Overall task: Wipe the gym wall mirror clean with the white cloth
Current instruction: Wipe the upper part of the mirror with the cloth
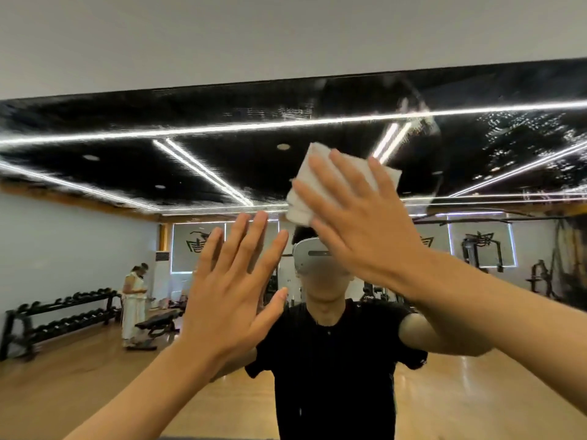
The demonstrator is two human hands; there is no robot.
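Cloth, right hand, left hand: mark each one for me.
cloth (pixel 297 211), head view, its lower left corner.
right hand (pixel 374 230), head view, back of the hand.
left hand (pixel 232 300), head view, back of the hand.

The left forearm (pixel 143 385) and right forearm (pixel 492 306) are bare. Reflected between the left hand (pixel 228 300) and right hand (pixel 359 223) is a black short-sleeved fabric shirt (pixel 333 369) with small neck buttons. Just under the right hand sits a white rounded plastic headset (pixel 306 250).

A folded white cloth (pixel 306 169) lies flat against the streaky, smeared wall mirror (pixel 222 173), high up.
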